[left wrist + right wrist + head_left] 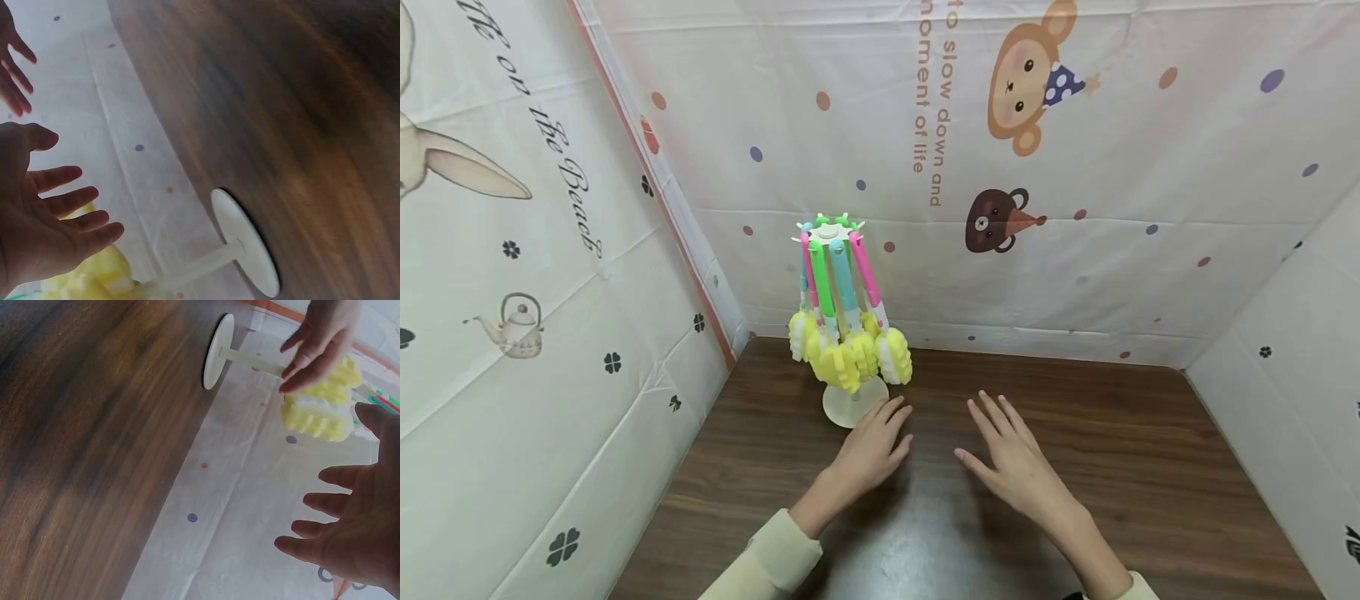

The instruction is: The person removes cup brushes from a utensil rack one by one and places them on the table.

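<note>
A white stand with a round base (842, 406) stands on the table, hung around its top with several sponge brushes (838, 367). Their yellow sponge heads point down and their handles are pink, green and blue. My left hand (868, 450) hovers just in front of the base, fingers loosely extended, overlapping the base edge in the head view. To its right, my right hand (1026, 471) is held over the table with fingers spread and nothing in it. Both palms show bare in the wrist views, the left palm (44, 231) near the yellow sponges (94, 275).
The dark wood table (1135, 467) runs back to a white printed cloth (880, 108). Another cloth wall (587, 417) borders it on the left, and a third (1300, 350) on the right.
</note>
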`<state>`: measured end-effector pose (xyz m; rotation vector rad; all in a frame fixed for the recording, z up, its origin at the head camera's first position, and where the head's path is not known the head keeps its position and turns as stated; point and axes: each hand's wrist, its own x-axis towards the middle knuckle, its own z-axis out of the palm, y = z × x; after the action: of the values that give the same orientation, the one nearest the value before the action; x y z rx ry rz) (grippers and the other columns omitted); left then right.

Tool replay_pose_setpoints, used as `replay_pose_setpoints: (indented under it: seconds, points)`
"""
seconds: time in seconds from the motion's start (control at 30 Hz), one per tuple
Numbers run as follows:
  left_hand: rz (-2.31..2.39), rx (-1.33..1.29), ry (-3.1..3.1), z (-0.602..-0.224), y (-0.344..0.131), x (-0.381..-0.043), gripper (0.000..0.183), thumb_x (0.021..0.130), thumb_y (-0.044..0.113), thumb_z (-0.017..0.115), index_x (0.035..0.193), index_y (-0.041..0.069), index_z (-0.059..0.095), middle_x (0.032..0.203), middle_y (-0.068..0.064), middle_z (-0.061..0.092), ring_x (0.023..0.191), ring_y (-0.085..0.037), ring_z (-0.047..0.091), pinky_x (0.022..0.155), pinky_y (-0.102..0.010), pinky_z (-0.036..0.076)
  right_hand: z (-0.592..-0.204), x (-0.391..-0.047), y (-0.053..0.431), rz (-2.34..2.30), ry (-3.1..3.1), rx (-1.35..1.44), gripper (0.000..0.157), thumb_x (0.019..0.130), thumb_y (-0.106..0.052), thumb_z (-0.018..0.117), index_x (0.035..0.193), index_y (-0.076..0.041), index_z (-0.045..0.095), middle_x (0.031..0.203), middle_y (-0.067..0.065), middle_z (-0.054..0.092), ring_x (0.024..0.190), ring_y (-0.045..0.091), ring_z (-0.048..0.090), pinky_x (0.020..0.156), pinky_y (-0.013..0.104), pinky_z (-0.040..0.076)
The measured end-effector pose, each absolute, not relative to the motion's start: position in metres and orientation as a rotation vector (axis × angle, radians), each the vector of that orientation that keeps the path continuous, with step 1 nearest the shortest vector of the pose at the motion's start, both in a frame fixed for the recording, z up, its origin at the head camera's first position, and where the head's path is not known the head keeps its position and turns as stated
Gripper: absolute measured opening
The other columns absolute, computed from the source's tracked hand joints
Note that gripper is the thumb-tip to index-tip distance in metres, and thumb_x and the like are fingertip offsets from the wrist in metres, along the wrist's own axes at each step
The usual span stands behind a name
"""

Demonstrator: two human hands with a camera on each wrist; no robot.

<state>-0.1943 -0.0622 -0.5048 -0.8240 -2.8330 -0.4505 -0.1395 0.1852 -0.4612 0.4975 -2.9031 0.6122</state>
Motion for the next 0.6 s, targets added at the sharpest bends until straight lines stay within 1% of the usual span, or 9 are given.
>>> replay_pose_setpoints:
  seconds: [0.13, 0.3, 0.47, 0.6]
  points:
    - [-0.523, -0.808, -2.880, -0.512, -0.069, -0.195, 0.045, 0.106, 0.030, 0.057, 0.145, 0.008, 0.054, 0.154, -0.014, 0.046, 0.144, -0.035, 0.040, 0.116, -0.046, 0.037, -0.461, -0.139, 0.185, 0.621, -2.905, 0.498, 0.079, 0.100, -0.055, 0.058, 0.158, -0.006, 0.034, 0.165, 0.018, 0.025, 0.151, 0.046, 0.018, 0.115, 0.069, 0.024]
    - [-0.677, -0.747, -2.918, -0.522, -0.080, -0.198, 0.044, 0.107, 0.029, 0.055, 0.144, 0.007, 0.054, 0.153, -0.016, 0.046, 0.143, -0.035, 0.041, 0.113, -0.048, 0.040, -0.462, -0.138, 0.185, 0.647, -2.907, 0.496, 0.079, 0.101, -0.056, 0.056, 0.159, -0.007, 0.033, 0.166, 0.018, 0.024, 0.152, 0.046, 0.017, 0.115, 0.068, 0.023]
    - [-0.963, -0.634, -2.940, -0.527, -0.091, -0.202, 0.042, 0.107, 0.024, 0.055, 0.144, 0.003, 0.053, 0.151, -0.016, 0.048, 0.141, -0.035, 0.043, 0.112, -0.050, 0.041, -0.464, -0.137, 0.186, 0.669, -2.908, 0.499, 0.079, 0.101, -0.055, 0.057, 0.159, -0.007, 0.032, 0.166, 0.018, 0.023, 0.152, 0.046, 0.016, 0.116, 0.068, 0.022]
    - [-1.210, -0.504, -2.896, -0.529, -0.098, -0.207, 0.043, 0.107, 0.020, 0.053, 0.145, 0.000, 0.050, 0.149, -0.018, 0.050, 0.139, -0.037, 0.045, 0.109, -0.053, 0.043, -0.465, -0.136, 0.186, 0.683, -2.908, 0.497, 0.079, 0.100, -0.052, 0.059, 0.159, -0.007, 0.032, 0.166, 0.018, 0.023, 0.151, 0.046, 0.016, 0.115, 0.068, 0.022]
